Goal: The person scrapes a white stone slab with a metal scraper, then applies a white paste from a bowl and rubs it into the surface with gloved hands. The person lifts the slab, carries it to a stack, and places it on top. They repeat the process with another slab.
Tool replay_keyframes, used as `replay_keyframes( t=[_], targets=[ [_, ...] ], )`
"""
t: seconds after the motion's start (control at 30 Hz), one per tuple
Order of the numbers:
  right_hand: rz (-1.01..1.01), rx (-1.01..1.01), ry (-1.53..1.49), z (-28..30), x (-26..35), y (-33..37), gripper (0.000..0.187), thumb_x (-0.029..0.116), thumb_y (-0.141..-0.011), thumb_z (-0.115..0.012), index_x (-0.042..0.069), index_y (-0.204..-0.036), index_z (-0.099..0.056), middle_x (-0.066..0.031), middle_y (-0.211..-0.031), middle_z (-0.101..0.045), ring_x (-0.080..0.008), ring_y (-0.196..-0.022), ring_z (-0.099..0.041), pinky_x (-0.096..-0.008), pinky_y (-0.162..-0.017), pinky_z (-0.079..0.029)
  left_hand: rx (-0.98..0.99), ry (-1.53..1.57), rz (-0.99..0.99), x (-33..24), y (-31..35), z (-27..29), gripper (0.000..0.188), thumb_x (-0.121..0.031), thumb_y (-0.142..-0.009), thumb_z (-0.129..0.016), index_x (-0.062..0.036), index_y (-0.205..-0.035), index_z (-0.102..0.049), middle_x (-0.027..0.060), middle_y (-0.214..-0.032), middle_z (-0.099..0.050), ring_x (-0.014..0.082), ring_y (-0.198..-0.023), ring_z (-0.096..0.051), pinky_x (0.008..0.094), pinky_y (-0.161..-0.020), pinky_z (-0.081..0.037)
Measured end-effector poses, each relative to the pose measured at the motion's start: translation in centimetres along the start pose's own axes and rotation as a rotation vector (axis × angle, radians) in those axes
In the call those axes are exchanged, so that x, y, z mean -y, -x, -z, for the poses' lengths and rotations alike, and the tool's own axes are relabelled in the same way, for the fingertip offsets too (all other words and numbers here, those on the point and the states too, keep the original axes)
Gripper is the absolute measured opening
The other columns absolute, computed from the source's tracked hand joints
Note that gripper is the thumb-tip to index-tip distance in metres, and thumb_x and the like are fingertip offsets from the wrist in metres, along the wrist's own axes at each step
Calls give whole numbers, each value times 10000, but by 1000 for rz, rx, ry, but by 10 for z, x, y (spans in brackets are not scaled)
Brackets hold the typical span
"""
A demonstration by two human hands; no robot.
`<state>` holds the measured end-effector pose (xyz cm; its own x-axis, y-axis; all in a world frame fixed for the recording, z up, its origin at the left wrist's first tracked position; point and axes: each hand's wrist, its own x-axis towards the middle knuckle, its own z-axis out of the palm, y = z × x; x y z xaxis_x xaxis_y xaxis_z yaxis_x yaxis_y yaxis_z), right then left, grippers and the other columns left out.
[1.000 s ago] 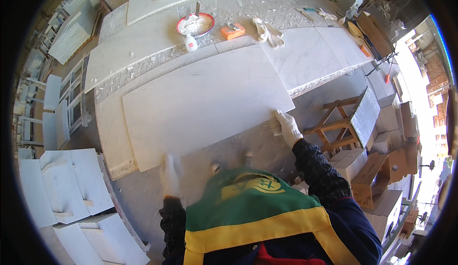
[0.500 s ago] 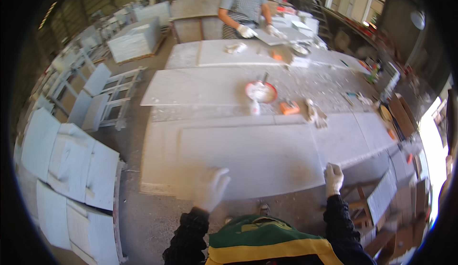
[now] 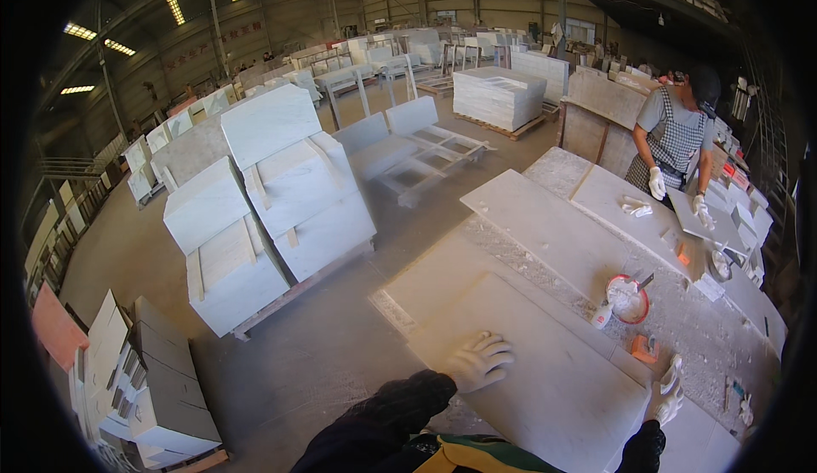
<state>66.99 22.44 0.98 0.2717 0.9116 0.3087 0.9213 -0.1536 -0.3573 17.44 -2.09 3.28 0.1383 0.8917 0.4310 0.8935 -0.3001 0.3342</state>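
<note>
Head view, looking down over a stone workshop: both gloved hands lie on a large pale stone slab (image 3: 545, 362) resting flat on the long workbench (image 3: 723, 337) directly in front of the person. The left hand (image 3: 481, 361) presses on the slab's near left edge, fingers spread open and flat, not clamped round anything. The right hand (image 3: 666, 392) sits at the slab's near right corner, fingers loosely apart and seemingly hooked over the edge; whether they truly grip it I cannot tell.

To shift such a slab well, I judge that both palms should stay wide apart near opposite edges, pushing evenly so it slides flat rather than pivoting, with fingertips kept clear of the gap between slab and bench.

Counted, largest first: one stack of crated white slabs (image 3: 264, 200) on the floor to the left; three flat slabs along the bench; one co-worker (image 3: 672, 141) in a checked apron at the far end, both hands on a smaller tile (image 3: 694, 217); one red bowl (image 3: 628, 298) of pale paste; one small white bottle (image 3: 602, 315); one orange block (image 3: 644, 348).
</note>
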Motion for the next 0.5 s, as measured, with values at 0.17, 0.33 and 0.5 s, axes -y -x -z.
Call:
replay_keyframes(
  t=[0.17, 0.33, 0.5],
  targets=[
    [-87, 55, 166, -13, 3, -31, 853, 442, -827, -749, 183, -1575, -430, -183, -1484, -545, -393, -1373, -499, -513, -1120, -431, 112, 33, 80, -2, -2, 0, 399, -342, -985, -640, -150, -1333, -609, 91, -1457, -540, 311, -1436, -428, 513, -1249, -273],
    [-265, 133, 24, -3, 17, -45, 694, 532, -879, -687, 142, -1446, -600, -199, -1380, -634, -364, -1337, -541, -510, -1099, -445, 98, -47, 51, -2, -4, -1, 361, -306, -997, -643, -135, -1315, -636, 84, -1456, -549, 327, -1416, -437, 468, -1207, -354],
    [-189, 14, -80, 0, 1, -57, 657, 635, -946, -574, 74, -1249, -732, -222, -1176, -731, -367, -1117, -670, -495, -987, -499, 106, -40, 55, -2, -4, -1, 391, -325, -982, -655, -156, -1332, -612, 74, -1464, -537, 312, -1437, -419, 489, -1231, -302]
  ],
)
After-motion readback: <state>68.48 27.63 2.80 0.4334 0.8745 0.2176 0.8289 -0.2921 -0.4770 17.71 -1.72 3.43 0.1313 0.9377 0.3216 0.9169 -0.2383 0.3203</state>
